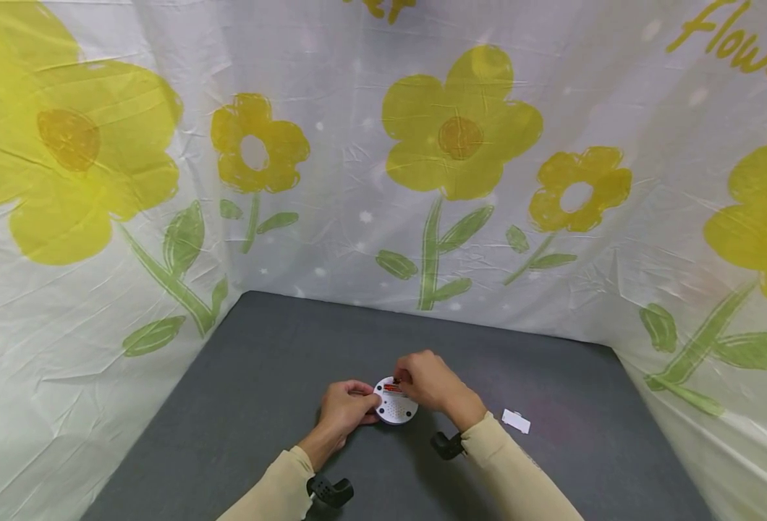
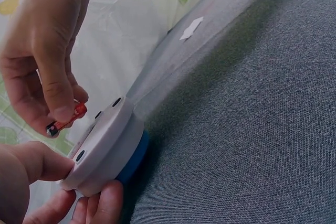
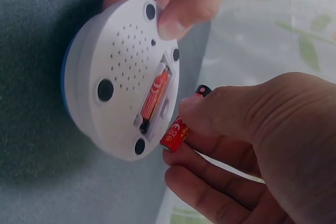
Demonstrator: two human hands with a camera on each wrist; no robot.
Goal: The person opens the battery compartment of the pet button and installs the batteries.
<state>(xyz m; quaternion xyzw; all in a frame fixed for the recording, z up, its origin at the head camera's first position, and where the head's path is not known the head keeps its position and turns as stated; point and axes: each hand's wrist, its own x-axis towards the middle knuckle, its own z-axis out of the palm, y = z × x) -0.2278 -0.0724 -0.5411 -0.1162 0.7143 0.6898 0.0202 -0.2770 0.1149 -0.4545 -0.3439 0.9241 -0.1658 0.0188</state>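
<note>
A round white device (image 3: 123,124) with a blue far side shows its underside, which has dark round feet and a cluster of small holes. Its battery compartment is uncovered, and one red-and-black battery (image 3: 156,95) lies inside. My left hand (image 1: 346,409) grips the device's rim, thumb on the underside and fingers beneath. Between thumb and fingers, my right hand (image 1: 430,381) pinches a second red-and-black battery (image 3: 176,134) just beside the compartment. In the left wrist view, this pinched battery (image 2: 66,119) is apart from the device, over its underside.
A small white battery cover (image 1: 517,421) lies on the dark grey table (image 1: 279,362), right of my right hand. Flower-printed white cloth (image 1: 344,239) hangs around the back and sides of the table. A black wrist camera (image 1: 447,445) hangs below the right wrist.
</note>
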